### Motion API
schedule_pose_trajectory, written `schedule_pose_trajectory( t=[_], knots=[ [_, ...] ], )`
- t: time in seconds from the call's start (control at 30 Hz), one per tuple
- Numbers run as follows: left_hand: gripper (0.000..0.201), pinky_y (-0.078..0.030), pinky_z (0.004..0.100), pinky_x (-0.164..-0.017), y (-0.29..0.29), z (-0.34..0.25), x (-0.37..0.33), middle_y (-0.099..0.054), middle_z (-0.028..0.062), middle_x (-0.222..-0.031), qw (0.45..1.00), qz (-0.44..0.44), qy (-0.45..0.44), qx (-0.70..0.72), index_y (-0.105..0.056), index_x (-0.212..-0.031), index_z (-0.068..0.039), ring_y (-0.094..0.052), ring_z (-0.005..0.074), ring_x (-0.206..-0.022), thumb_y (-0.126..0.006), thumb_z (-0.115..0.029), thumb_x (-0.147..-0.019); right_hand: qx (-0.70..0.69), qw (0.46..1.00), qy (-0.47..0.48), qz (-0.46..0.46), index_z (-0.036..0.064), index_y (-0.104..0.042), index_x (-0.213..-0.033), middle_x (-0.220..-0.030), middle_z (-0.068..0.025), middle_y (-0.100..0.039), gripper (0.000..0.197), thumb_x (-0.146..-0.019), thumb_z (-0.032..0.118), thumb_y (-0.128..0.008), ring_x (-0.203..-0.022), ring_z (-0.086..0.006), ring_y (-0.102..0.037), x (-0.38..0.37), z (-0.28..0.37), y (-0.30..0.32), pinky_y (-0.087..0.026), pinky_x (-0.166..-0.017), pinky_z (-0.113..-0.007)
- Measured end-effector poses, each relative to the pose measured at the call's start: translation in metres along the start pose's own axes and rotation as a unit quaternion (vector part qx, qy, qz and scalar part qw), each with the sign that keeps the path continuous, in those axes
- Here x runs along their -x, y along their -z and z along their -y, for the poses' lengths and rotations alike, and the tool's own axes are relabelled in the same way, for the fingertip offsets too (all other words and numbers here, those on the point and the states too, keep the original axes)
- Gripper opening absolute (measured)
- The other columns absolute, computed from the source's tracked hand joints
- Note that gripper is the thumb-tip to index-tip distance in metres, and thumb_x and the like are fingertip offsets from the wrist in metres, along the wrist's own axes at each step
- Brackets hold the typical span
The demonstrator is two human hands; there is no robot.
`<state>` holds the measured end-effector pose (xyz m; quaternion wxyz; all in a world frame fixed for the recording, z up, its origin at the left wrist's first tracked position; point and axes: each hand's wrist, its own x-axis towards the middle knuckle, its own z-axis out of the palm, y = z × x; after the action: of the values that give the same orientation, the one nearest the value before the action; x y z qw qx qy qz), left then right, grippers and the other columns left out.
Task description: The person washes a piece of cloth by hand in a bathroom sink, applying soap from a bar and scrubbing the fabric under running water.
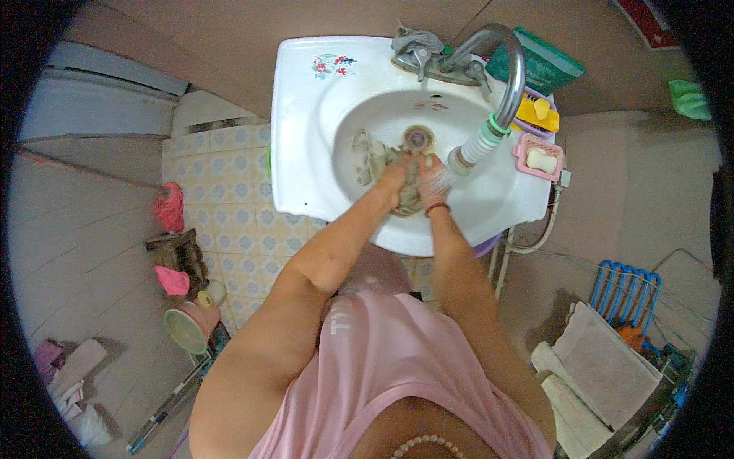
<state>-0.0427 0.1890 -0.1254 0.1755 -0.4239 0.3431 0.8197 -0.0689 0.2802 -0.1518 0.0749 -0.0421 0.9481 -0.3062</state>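
Both of my hands are down in the white sink (306,164), closed on a wet greenish-grey cloth (410,197). My left hand (393,178) grips its left side, and my right hand (434,177) holds the right side close by. Part of the cloth spreads against the basin wall left of my left hand. Just above my right hand is the white ribbed nozzle (478,147) of the curved metal faucet (514,69), and water seems to run over that hand. The round drain (417,138) shows beyond my hands. My fingertips are partly hidden in the folds.
A pink soap dish (522,162) with a white soap bar (541,160) sits on the right rim, beside a yellow sponge (537,116). A grey rag (417,40) lies behind the tap handles. Towels (600,363) hang at lower right; a bucket (191,325) stands at left.
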Motion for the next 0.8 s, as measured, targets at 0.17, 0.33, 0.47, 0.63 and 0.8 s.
schedule_pose_trajectory(
  t=[0.17,0.33,0.47,0.63,0.8],
  knots=[
    [0.042,-0.039,0.0374,-0.069,-0.003,-0.029,0.026,-0.054,0.0149,-0.092,0.869,0.011,-0.152,-0.471,-0.042,-0.109,-0.008,-0.051,0.0285,-0.078,-0.047,-0.033,-0.076,0.161,0.981,0.037,0.099,0.0066,-0.050,-0.095,-0.096,-0.0099,-0.053,0.025,-0.077,0.022,-0.040,-0.091,-0.0268,-0.046,0.003,-0.031,0.016,-0.035,-0.079,-0.034],
    [0.025,-0.042,0.0338,-0.066,0.038,-0.082,0.029,-0.057,0.0136,-0.074,0.301,-0.028,-0.686,-0.662,-0.057,-0.090,-0.011,-0.052,0.0305,-0.079,-0.048,-0.028,-0.075,-0.193,0.969,0.050,0.145,0.0050,-0.047,-0.102,-0.095,-0.0103,-0.053,0.029,-0.077,0.019,-0.045,-0.089,-0.0225,-0.048,-0.001,-0.011,0.041,-0.037,-0.078,-0.029],
    [0.033,-0.030,0.0421,-0.087,0.033,-0.126,0.074,-0.044,0.0085,-0.111,0.420,0.073,-0.189,-0.884,-0.050,-0.100,-0.014,-0.037,0.0235,-0.107,-0.052,-0.029,-0.071,-0.141,0.978,0.043,0.148,0.0016,-0.046,-0.101,-0.092,-0.0122,-0.053,0.030,-0.076,0.017,-0.049,-0.085,-0.0216,-0.050,0.013,-0.010,0.038,-0.038,-0.075,-0.027],
    [0.065,-0.011,0.0473,-0.095,0.085,-0.146,0.099,-0.023,-0.0004,-0.128,0.394,0.049,-0.478,-0.783,-0.029,-0.120,-0.020,-0.018,0.0206,-0.119,-0.058,-0.033,-0.063,-0.113,0.992,0.037,0.048,0.0054,-0.048,-0.095,-0.087,-0.0151,-0.055,0.027,-0.070,0.014,-0.049,-0.081,-0.0333,-0.051,0.018,-0.026,0.030,-0.042,-0.067,-0.036],
    [0.091,-0.007,0.0492,-0.095,0.137,-0.163,0.138,-0.016,0.0027,-0.130,0.319,0.075,-0.396,-0.857,-0.020,-0.124,-0.022,-0.012,0.0244,-0.120,-0.052,-0.059,-0.048,-0.157,0.985,-0.022,0.068,0.0048,-0.047,-0.095,-0.088,-0.0166,-0.054,0.028,-0.068,0.011,-0.050,-0.084,-0.0331,-0.050,0.020,-0.016,0.031,-0.041,-0.070,-0.036]
  ],
)
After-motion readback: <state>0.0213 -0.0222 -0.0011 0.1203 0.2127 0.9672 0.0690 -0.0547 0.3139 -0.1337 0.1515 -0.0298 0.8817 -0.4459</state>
